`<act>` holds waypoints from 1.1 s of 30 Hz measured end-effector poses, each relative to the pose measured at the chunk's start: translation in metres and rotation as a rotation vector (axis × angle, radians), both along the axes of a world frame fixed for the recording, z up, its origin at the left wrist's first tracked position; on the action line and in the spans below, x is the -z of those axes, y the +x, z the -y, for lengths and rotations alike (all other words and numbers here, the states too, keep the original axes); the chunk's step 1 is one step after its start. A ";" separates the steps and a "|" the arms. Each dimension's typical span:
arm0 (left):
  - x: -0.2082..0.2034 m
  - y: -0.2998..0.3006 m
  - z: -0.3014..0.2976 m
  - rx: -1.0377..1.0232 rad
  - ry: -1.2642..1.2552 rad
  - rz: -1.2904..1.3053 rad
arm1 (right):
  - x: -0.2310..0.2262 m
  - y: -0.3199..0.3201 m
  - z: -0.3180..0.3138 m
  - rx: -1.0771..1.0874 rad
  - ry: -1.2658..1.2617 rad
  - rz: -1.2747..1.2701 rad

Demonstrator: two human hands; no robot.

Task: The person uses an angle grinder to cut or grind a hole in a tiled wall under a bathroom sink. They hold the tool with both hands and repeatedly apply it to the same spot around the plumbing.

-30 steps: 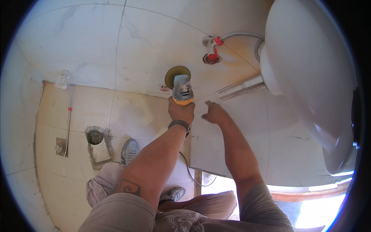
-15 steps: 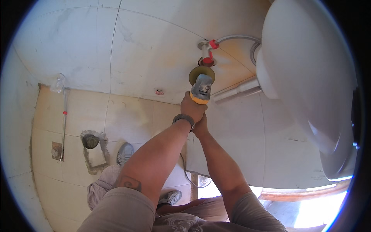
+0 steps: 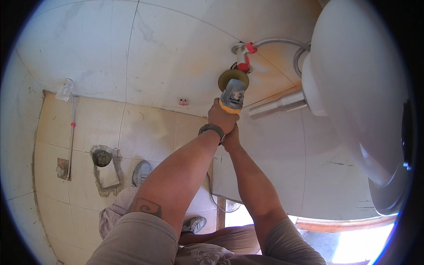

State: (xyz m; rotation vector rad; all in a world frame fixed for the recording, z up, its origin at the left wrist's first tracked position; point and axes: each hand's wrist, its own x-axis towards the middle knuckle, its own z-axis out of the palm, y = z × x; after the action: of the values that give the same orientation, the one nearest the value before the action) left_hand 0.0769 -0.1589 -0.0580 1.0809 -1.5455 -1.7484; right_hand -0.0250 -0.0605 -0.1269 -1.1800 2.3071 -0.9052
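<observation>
My left hand, with a dark watch on its wrist, is closed around the body of an angle grinder. Just below and partly behind it, my right hand also wraps the tool; its fingers are largely hidden. The grinder has a grey head, a yellow-orange band and a round olive-coloured disc. That disc is close to the wall, beneath a metal angle valve with red parts, where a round hole in the tile partly shows. Whether the disc touches the tile, I cannot tell.
A white washbasin bulges in at the right, with a metal drain pipe and a braided hose. On the left, the tiled floor has a rough cut-out hole and a thin upright hose. A cable trails beside my right arm.
The view has shifted slightly, so the valve and basin appear farther right. The grinder's disc appears a little nearer the valve. Both hands keep their hold.
</observation>
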 end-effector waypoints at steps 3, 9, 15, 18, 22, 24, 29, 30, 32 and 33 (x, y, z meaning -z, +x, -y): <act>0.003 -0.001 -0.002 0.004 0.007 0.021 | 0.004 0.000 -0.001 0.047 0.021 0.062; 0.006 -0.002 -0.006 0.017 -0.017 -0.015 | 0.011 0.006 -0.009 0.026 -0.097 0.007; 0.006 -0.007 -0.001 0.002 0.012 -0.017 | 0.002 0.000 -0.006 -0.076 0.024 -0.264; 0.008 -0.008 -0.002 0.008 0.029 -0.016 | 0.001 0.004 -0.005 0.008 -0.074 0.032; 0.011 -0.008 -0.007 0.005 0.024 -0.024 | 0.001 0.006 -0.009 0.047 -0.031 0.025; 0.011 -0.007 -0.008 0.000 0.038 -0.045 | 0.003 0.006 -0.012 0.037 -0.008 -0.031; 0.006 -0.009 -0.003 0.016 -0.006 -0.024 | 0.009 -0.003 -0.008 -0.090 -0.092 -0.292; 0.005 -0.010 -0.002 0.011 -0.005 -0.020 | 0.010 -0.004 -0.007 -0.083 -0.096 -0.319; 0.004 -0.010 -0.002 0.018 -0.004 0.002 | 0.011 -0.004 -0.006 -0.041 -0.151 -0.214; 0.004 -0.010 -0.002 0.016 -0.007 0.015 | 0.011 -0.004 -0.006 -0.010 -0.163 -0.147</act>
State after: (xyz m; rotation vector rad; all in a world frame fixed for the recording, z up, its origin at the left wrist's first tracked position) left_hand 0.0667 -0.1574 -0.0619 1.0830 -1.5722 -1.7485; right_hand -0.0286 -0.0549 -0.1381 -1.3659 2.3760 -1.0526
